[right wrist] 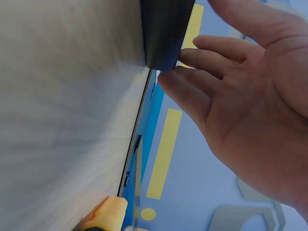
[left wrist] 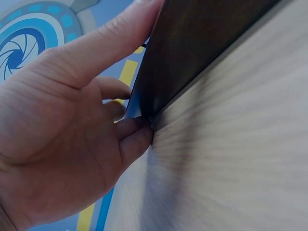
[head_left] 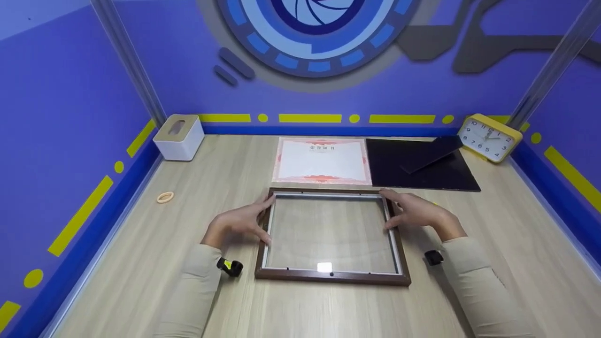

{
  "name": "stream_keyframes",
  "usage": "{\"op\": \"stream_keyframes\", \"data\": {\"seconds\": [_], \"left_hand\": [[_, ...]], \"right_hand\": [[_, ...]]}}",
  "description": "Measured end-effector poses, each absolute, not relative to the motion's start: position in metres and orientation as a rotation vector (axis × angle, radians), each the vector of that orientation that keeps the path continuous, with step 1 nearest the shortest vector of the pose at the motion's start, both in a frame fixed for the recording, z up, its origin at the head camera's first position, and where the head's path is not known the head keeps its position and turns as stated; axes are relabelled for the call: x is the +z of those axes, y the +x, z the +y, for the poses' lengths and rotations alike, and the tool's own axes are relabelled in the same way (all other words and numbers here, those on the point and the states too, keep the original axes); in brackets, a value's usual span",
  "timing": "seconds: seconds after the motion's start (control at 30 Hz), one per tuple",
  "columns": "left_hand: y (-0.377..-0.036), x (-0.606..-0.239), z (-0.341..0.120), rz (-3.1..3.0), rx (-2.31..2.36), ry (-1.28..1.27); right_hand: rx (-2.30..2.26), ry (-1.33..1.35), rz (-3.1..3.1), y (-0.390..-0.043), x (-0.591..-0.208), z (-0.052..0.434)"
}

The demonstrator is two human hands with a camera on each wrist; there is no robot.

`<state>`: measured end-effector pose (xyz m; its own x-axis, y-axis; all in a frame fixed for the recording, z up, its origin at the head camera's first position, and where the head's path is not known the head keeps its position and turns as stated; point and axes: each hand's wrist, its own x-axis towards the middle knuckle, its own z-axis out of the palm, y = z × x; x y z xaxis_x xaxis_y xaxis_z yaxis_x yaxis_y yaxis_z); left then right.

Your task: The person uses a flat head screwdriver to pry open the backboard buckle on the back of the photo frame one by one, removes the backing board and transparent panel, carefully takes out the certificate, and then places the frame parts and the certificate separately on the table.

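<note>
A brown picture frame [head_left: 300,275] with a silver inner edge and a clear pane [head_left: 331,232] lies on the table in the head view. My left hand [head_left: 240,219] holds its left side, thumb over the rim and fingers against the outer edge. Across from it, my right hand [head_left: 420,212] grips the right side near the far corner. The left wrist view shows the frame's dark side [left wrist: 192,43] between thumb and fingers. In the right wrist view, fingertips touch the frame's dark side [right wrist: 166,33], while the thumb's tip is cut off.
Behind the frame lie a red-bordered certificate [head_left: 321,162] and a black backing board [head_left: 385,162] with a black strip [head_left: 434,155] on it. A yellow clock [head_left: 490,137] stands back right, a tissue box [head_left: 181,141] back left. A pale ring [head_left: 165,197] lies at left.
</note>
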<state>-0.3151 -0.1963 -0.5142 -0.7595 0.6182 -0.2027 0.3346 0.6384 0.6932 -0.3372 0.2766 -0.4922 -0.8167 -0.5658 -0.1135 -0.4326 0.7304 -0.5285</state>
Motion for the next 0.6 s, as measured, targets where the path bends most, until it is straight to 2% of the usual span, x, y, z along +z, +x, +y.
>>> {"op": "stream_keyframes", "data": {"seconds": [0.3,0.43,0.6], "left_hand": [[-0.313,-0.513,-0.194,2.433,0.968,0.724],[-0.315,-0.511,-0.192,2.388,1.237,0.574],[-0.322,-0.51,-0.187,2.225,1.647,0.261]], "right_hand": [[-0.867,-0.695,2.608,-0.343,-0.503,0.279],[-0.926,-0.74,2.603,-0.345,-0.504,0.281],[-0.97,-0.782,2.587,-0.347,-0.504,0.283]]}}
